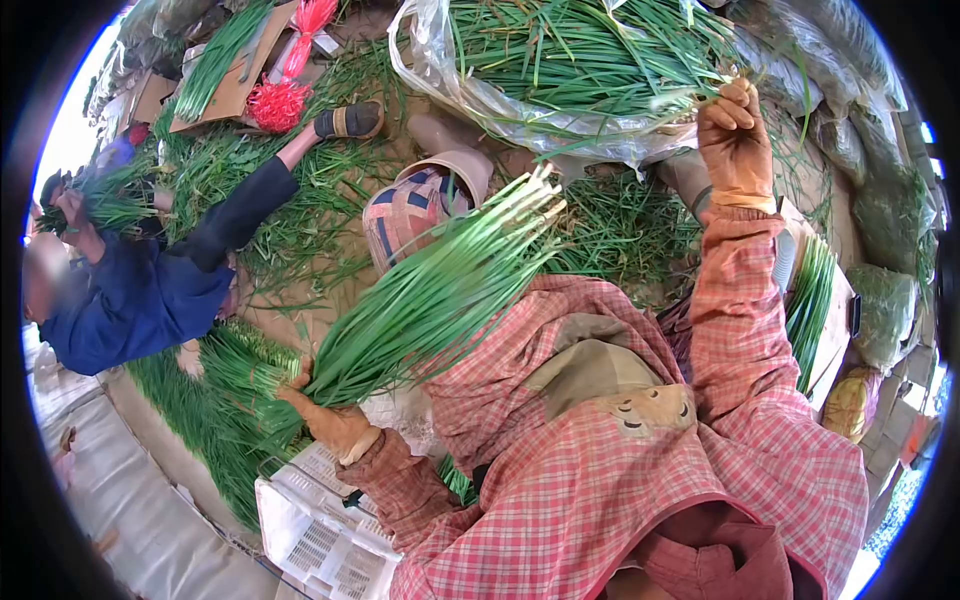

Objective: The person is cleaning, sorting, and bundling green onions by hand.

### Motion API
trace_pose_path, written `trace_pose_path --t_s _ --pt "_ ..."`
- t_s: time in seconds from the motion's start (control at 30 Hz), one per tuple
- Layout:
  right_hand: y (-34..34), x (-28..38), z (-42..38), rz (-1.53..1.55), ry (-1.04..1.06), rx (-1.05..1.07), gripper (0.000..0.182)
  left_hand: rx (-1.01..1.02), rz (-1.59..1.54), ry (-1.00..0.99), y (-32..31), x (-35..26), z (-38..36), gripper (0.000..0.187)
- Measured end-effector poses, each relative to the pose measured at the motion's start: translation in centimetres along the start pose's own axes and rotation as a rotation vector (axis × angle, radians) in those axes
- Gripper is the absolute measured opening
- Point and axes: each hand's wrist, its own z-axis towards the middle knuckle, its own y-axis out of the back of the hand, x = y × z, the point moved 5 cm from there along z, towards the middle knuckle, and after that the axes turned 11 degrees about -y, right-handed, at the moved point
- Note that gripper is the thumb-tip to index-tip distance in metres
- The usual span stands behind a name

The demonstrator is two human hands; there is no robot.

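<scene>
Bunch [430, 290] mid-frame, clamped at its leafy lower-left end by the nearer left hand [335, 425], slanting toward the upper right, where the right hand [735, 145] curls, its hold unclear!

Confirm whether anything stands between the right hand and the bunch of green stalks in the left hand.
Nothing visible does. Between the right hand and the bunch of green stalks, the clear plastic sheet and loose greens show beneath that line, but both appear to lie lower; one view leaves depth uncertain.
</scene>
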Motion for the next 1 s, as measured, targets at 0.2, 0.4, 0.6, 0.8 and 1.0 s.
trace_pose_path --t_s 0.2,0.4,0.6,0.8,1.0 --pt "-0.2 -4.7 -1.5 -2.160 0.049 -0.535 0.023 -0.053 -0.017 0.112 -0.1 1.1 -1.8 0.043" --pt "-0.7 -14.7 -1.3 -1.983 -0.314 -0.518 0.052 0.195 0.726 -0.256 1.2 0.4 -2.2 0.037" --pt "-3.3 -15.4 -0.6 -2.575 0.187 -0.438 0.046 0.080 0.170 -0.003 1.7 1.5 -2.0 0.031" --pt "-0.1 -19.5 0.3 -2.683 -0.085 -0.303 0.046 0.116 0.277 -0.051 2.9 2.2 -1.7 0.041" --pt "-2.7 -23.2 -4.1 -2.080 -0.155 0.228 0.021 0.030 0.006 0.106 0.0 1.2 -3.2 0.046"
